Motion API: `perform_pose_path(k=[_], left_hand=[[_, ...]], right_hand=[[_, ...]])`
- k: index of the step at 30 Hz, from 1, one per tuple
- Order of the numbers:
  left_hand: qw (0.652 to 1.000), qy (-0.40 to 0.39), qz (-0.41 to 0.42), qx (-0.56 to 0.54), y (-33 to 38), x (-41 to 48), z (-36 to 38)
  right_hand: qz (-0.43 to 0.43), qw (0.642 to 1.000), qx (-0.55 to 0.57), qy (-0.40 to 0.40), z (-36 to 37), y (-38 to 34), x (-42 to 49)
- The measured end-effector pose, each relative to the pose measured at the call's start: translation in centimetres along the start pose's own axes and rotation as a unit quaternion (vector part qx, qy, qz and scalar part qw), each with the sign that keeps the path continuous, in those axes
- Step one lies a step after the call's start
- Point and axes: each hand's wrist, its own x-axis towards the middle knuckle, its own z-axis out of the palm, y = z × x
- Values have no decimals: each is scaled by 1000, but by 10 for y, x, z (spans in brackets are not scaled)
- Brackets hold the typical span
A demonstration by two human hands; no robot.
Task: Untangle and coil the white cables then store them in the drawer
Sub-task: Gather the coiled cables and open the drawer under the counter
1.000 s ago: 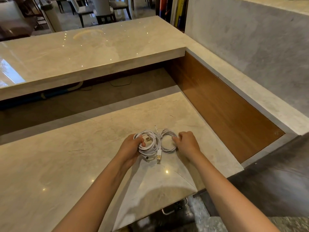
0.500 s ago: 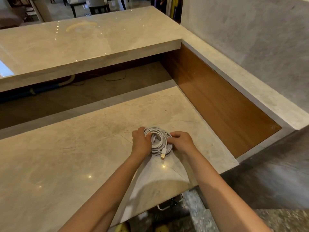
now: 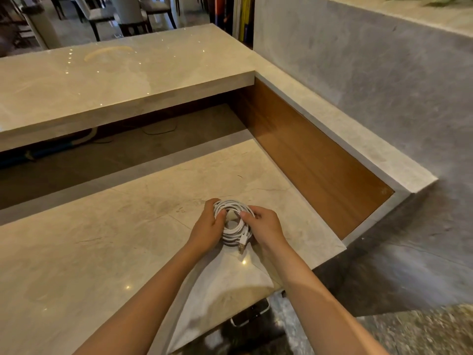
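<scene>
A stack of coiled white cables (image 3: 234, 230) rests on the lower marble counter (image 3: 102, 239) near its right front corner. A USB plug (image 3: 242, 245) sticks out of the coil toward me. My left hand (image 3: 208, 229) grips the coil's left side, thumb over the loops. On the coil's right side sits my right hand (image 3: 266, 226), fingers curled over the loops. Both hands hold the same bundle. A metal drawer handle (image 3: 252, 317) shows under the counter's front edge; the drawer itself is hidden.
A raised marble ledge (image 3: 115, 80) runs along the back, with a dark gap below it holding loose cords. A wooden panel (image 3: 307, 160) and marble side ledge wall off the right. Chairs stand beyond the ledge.
Two separate coils lay side by side a second ago; they are now stacked into one bundle, and both hands have closed in around it.
</scene>
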Motion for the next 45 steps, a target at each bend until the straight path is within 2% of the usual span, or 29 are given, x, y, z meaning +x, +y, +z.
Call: perform_pose_path(k=[4,8,13,18,23,26,28,32,36,38,40,45], left_hand=[[987,-7,-48,-151,17,-11,-2],[977,9,-90,-192,20,-28,4],[979,11,-86,-187,12,-69,-6],[989,2,-71,-134,-21,-118,-19],[983,17,-121,-134,-46,-149,-25],[977,43,-144,-149,-47,-154,-31],[972,59,-155,-167,-51,-154,-31],[967,81,-160,-179,-57,-161,-21],[967,95,-153,-178,-68,-158,-14],[969,96,-150,-170,-71,-156,-13],[968,111,-154,-162,-70,-156,-10],[960,158,-152,-173,-66,-155,-3]], right_hand=[[-41,999,-10,6,-10,-12,-10],[-51,998,-28,19,-13,-9,-33],[-45,998,-21,38,0,6,-82],[-8,1000,3,27,28,35,-130],[32,999,16,5,41,60,-158],[-11,992,-97,77,33,94,-174],[-47,977,-189,91,27,126,-194],[-83,925,-369,41,19,188,-198],[-142,879,-454,-11,24,214,-161],[-182,858,-480,-9,28,224,-147],[-199,857,-476,8,30,231,-139],[-202,905,-363,97,34,237,-145]])
